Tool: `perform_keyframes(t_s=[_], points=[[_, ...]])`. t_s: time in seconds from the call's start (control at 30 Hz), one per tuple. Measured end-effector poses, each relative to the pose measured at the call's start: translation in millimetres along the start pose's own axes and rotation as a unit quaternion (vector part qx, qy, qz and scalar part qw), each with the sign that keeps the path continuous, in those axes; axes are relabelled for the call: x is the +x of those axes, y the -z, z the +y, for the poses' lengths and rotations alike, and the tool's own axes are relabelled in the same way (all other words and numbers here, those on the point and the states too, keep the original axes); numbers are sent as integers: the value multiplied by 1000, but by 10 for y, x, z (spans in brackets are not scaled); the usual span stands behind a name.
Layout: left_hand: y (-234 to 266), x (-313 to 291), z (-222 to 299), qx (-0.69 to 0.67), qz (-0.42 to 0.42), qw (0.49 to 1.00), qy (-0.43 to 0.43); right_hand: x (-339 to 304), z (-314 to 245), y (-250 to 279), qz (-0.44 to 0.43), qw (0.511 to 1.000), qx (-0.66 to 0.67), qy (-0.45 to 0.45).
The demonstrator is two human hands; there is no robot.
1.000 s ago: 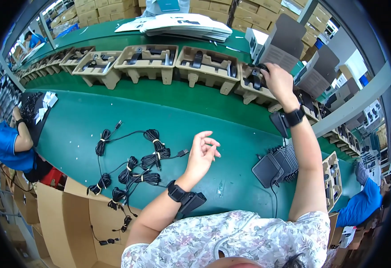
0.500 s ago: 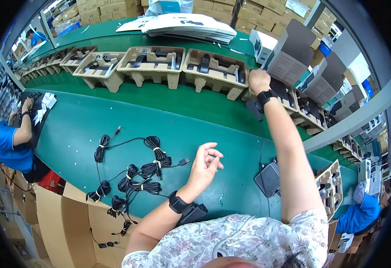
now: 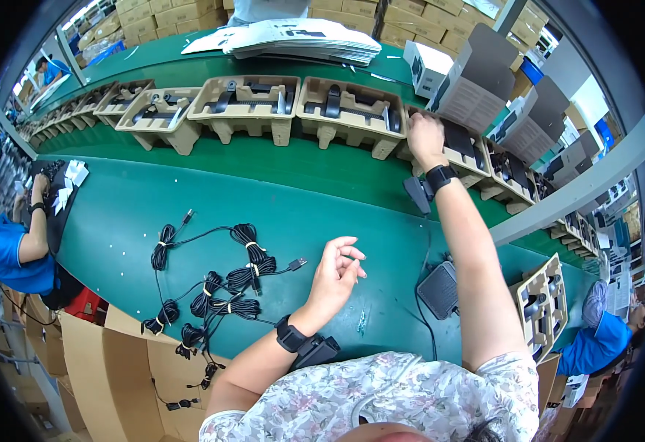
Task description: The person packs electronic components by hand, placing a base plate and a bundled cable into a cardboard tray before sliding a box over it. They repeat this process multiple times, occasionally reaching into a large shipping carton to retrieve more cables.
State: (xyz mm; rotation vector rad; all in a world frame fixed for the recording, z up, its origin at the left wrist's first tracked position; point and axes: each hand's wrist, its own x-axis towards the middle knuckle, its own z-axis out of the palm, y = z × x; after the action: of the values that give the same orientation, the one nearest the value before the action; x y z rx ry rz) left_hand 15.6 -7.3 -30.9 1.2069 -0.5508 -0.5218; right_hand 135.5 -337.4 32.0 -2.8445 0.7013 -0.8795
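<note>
My right hand (image 3: 425, 138) reaches out to a brown moulded pulp tray (image 3: 462, 162) in the row at the far side. Its fingers dip inside the tray's left end, where their tips and anything between them are hidden. Closer to me, my left hand (image 3: 335, 278) hovers over the green table, fingers loosely bent and apart, holding nothing. Left of it lie several bundles of tied black cable (image 3: 245, 274), one with a plug (image 3: 297, 264) pointing towards that hand. A dark flat rectangular device (image 3: 439, 289) rests beside my right forearm.
More pulp trays (image 3: 243, 103) with black parts form a line along the far side. Open printed boxes (image 3: 477, 96) stand behind them at right, near a grey metal post (image 3: 573, 193). A large carton (image 3: 109, 376) is at lower left. Co-workers (image 3: 17, 250) sit at both sides.
My right hand has shifted from the tray's left edge to its inside, the wrist coming slightly nearer. My left hand keeps its pose. The whole view has moved a little.
</note>
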Motion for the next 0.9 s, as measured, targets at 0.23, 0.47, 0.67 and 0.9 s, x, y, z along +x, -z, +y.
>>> perform_keyframes(t_s=[0.23, 0.47, 0.67, 0.9], points=[[-11, 23, -39, 23, -7, 1000, -11, -45, 114, 258, -90, 979, -156, 90], [61, 88, -63, 60, 5, 997, -49, -217, 201, 301, -47, 994, -94, 0], [54, 62, -57, 74, 6, 996, -48, -484, 198, 385, -22, 986, -145, 85], [94, 130, -179, 106, -20, 993, -55, -504, 428, 344, -22, 987, -109, 113]])
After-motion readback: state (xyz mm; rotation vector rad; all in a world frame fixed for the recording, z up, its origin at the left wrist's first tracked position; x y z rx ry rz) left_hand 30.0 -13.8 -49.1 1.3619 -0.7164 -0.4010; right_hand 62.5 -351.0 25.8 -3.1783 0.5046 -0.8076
